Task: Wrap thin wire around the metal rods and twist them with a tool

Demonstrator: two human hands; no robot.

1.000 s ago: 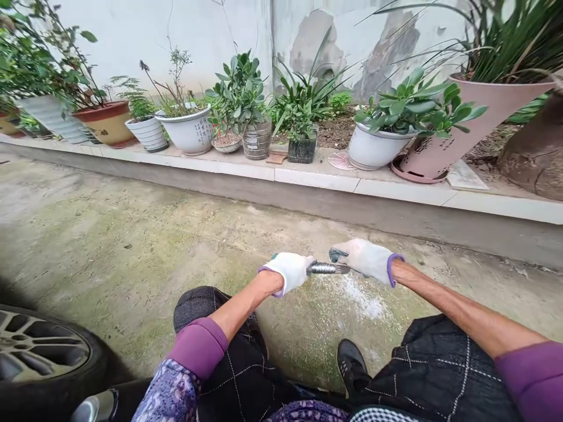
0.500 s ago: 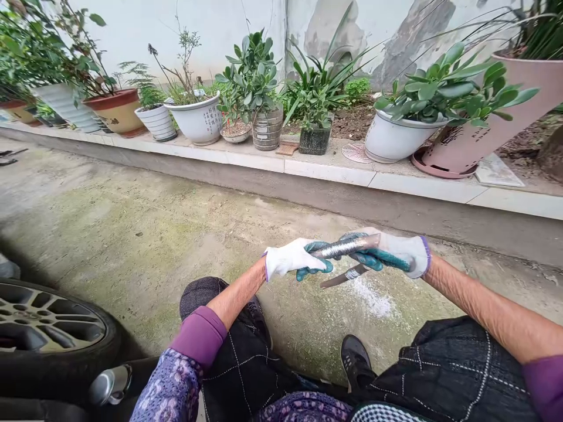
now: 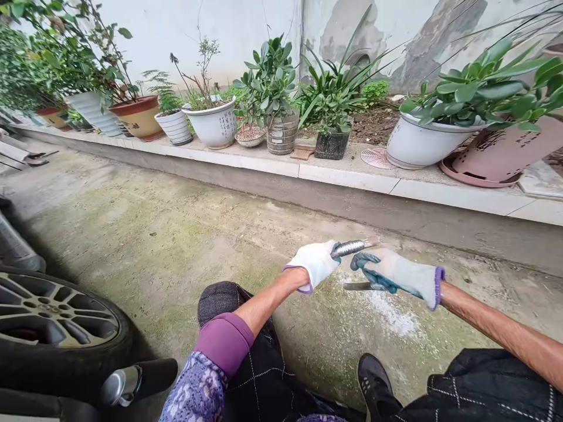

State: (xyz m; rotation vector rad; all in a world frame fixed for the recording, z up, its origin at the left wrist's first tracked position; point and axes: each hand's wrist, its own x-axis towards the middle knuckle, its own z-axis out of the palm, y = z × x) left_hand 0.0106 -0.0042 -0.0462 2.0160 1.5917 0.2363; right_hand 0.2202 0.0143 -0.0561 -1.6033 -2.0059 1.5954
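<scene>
Both hands wear white gloves with green palms and purple cuffs. My left hand [image 3: 314, 262] is closed round the end of a slim silvery fish [image 3: 352, 247], which sticks out to the right. My right hand [image 3: 396, 272] is just right of and below the fish, apart from it, and grips a knife [image 3: 357, 286] whose blade points left. Under the hands lies a white patch of scales [image 3: 389, 310] on the mossy concrete ground [image 3: 145, 234].
A raised tiled ledge [image 3: 334, 176] runs across the back with several potted plants, among them a white pot [image 3: 215, 124] and a leaning pink pot [image 3: 505, 153]. A car wheel [image 3: 57, 319] sits at lower left. My black shoe [image 3: 376, 384] rests at the bottom.
My right hand has let go of the fish and dropped lower to the right with the knife. The left hand now holds the fish alone. The view has shifted rightward.
</scene>
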